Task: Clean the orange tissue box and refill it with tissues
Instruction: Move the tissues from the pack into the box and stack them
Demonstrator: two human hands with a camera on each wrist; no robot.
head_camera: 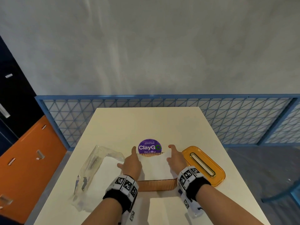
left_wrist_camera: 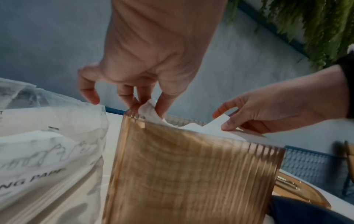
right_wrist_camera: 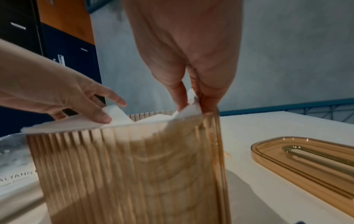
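The ribbed orange tissue box stands open on the white table, filled to the rim with white tissues. My left hand is at the box's left edge and pinches a tissue corner there. My right hand is at the right edge and pinches another raised tissue corner between thumb and fingers. The orange lid, with its long slot, lies flat on the table to the right of the box.
A clear plastic tissue pack, partly full, lies to the left of the box. A purple round sticker sits just behind the box. A blue mesh railing runs behind the table, with orange and dark cabinets on the left.
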